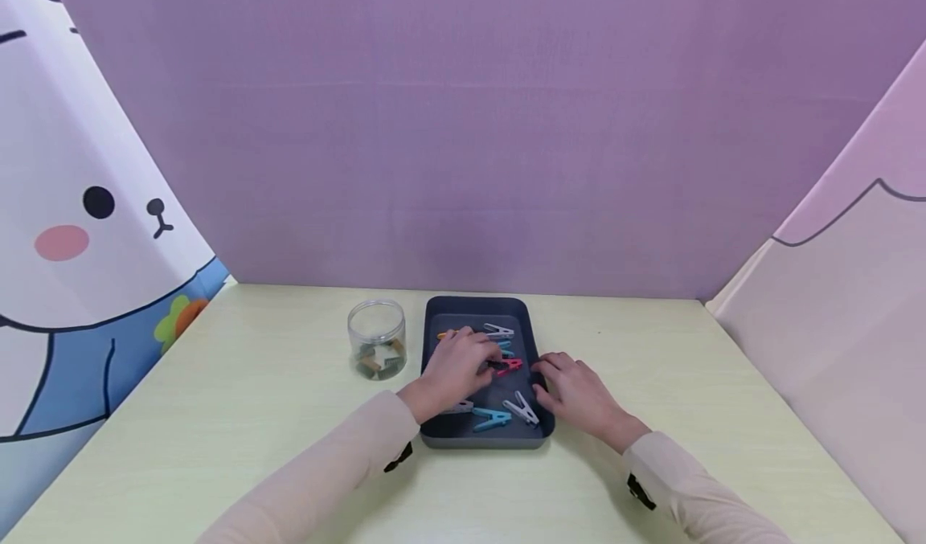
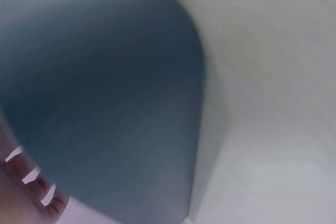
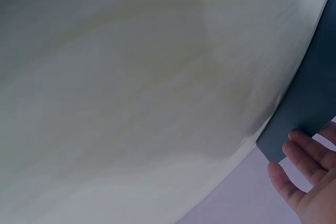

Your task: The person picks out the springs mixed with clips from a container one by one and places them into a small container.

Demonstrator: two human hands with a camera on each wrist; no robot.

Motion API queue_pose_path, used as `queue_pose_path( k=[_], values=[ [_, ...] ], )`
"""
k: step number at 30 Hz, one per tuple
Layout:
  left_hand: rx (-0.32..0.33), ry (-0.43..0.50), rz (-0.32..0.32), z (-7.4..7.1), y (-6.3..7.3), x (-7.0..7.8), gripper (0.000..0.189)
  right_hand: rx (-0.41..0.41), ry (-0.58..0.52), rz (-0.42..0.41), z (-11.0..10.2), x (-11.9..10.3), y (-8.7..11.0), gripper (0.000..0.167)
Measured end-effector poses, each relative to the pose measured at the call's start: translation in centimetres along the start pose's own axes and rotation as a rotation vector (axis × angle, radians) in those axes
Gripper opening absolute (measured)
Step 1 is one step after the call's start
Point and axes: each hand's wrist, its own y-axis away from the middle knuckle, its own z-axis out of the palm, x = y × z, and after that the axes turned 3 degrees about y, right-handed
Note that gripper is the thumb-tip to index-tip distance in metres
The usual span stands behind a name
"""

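My left hand (image 1: pixel 457 365) reaches down into a dark grey tray (image 1: pixel 481 441), its fingertips and thumb right at a red clip (image 1: pixel 512 364). I cannot tell whether they pinch it. In the left wrist view the tray's wall (image 2: pixel 110 98) hides much of that hand, and only some bent fingers (image 2: pixel 39 187) show. At the tray's right rim is my right hand (image 1: pixel 579 391); its fingers are relaxed and spread, and the right wrist view shows them against the tray's outer side. Around the left hand lie a white clip (image 1: pixel 521 408), a blue clip (image 1: pixel 492 419) and another white clip (image 1: pixel 498 331).
A clear round jar (image 1: pixel 376 339) with several greenish and brown pieces in it stands just left of the tray. The pale table (image 1: pixel 289 383) ends at a purple backdrop (image 1: pixel 463 166). Printed cloth (image 1: pixel 94 287) hangs along the left side.
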Motion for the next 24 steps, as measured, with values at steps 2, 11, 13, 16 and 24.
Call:
queue_pose_path(
  k=[2,11,13,16,24],
  values=[
    [0.015,0.0,-0.008,-0.3,0.2,-0.3,0.015,-0.007,-0.002,0.005,-0.1,0.0,0.0,0.028],
    [0.071,0.023,-0.015,-1.6,0.9,-2.0,0.015,-0.04,-0.014,0.026,-0.1,0.0,0.0,0.028],
    [0.077,0.038,-0.016,-2.0,1.0,-2.4,0.015,-0.046,-0.013,0.031,-0.1,-0.1,0.0,0.029],
    [0.082,0.054,-0.031,-2.7,1.1,-3.0,0.016,-0.054,-0.01,0.035,-0.1,0.0,0.0,0.03],
    [0.086,0.036,-0.131,-4.4,1.3,-4.6,0.017,-0.06,-0.008,0.039,0.0,0.0,0.0,0.03]
  ],
)
